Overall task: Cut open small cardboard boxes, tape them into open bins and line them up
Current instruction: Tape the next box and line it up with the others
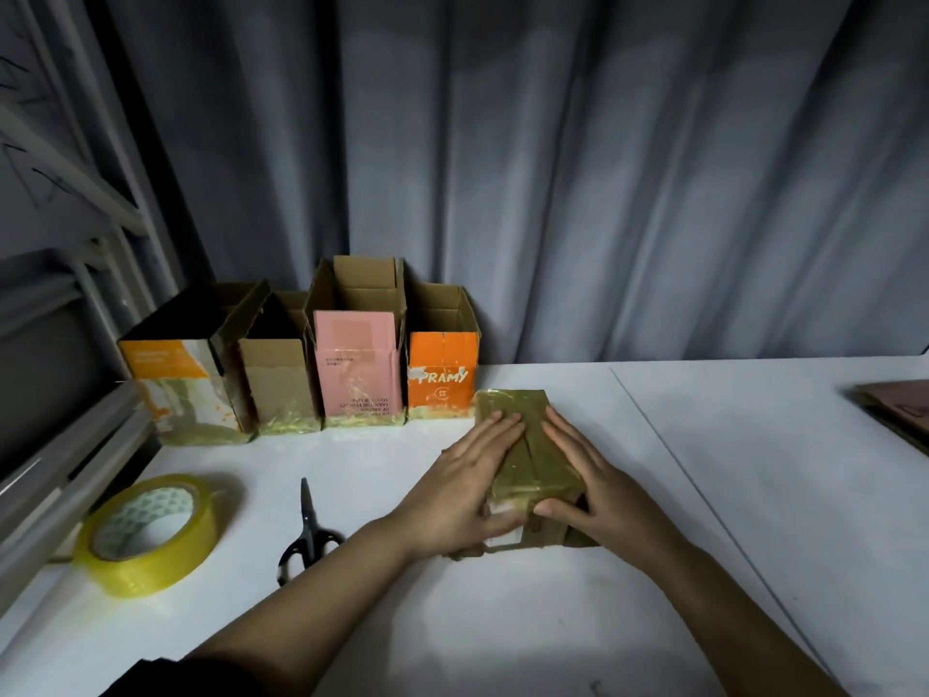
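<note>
A small cardboard box [523, 420] covered in yellowish tape lies flat on the white table [502, 621], right of centre. My left hand [465, 482] presses flat on its left side, thumb at the near end. My right hand [585, 477] presses flat on its right side, thumb on the near edge. A seam runs down the taped face between my hands. Along the back left stand several open bins: an orange-and-white one [181, 389], a plain brown one [279, 382], a pink one [357, 367] and an orange one [442, 369].
A roll of yellowish clear tape [151, 533] lies at the left front. Black scissors [307, 533] lie shut beside it, tips pointing away. A grey curtain [603, 168] hangs behind the table. Flat cardboard [900, 410] sits at the right edge. A white frame [60, 445] borders the left.
</note>
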